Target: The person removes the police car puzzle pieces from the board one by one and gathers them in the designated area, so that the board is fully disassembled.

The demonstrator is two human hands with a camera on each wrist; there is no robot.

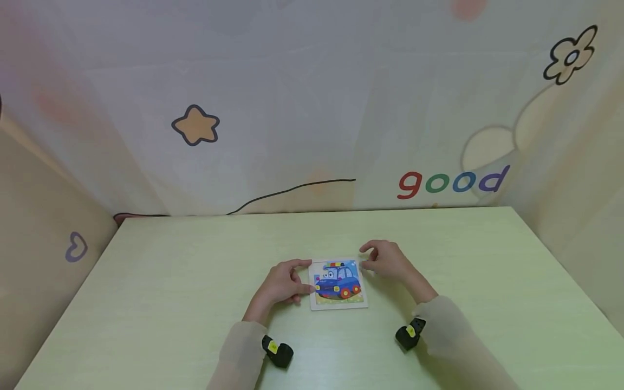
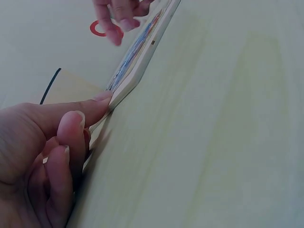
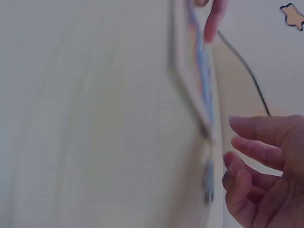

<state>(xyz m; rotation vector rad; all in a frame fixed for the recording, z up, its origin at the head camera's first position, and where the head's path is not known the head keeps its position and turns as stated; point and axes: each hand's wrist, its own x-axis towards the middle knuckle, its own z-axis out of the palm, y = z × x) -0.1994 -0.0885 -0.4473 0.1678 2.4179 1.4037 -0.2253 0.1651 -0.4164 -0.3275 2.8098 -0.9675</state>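
A small square jigsaw puzzle (image 1: 338,284) with a white frame and a blue cartoon car lies on the table. A pale patch shows at its upper left corner. My left hand (image 1: 283,283) holds the puzzle's left side, the thumb on the lower part and the index finger at the top corner. Past the upper right corner hovers my right hand (image 1: 388,260), its fingers loosely bent and apart from the frame in the right wrist view. Near the frame's corner in that view is a small blurred bluish thing (image 3: 209,183); its kind is unclear.
The pale green table (image 1: 170,303) spreads around both hands. Behind it hangs a printed curtain (image 1: 292,108) with a star and the word "good". Black wrist cameras (image 1: 278,352) sit on both sleeves, low over the table.
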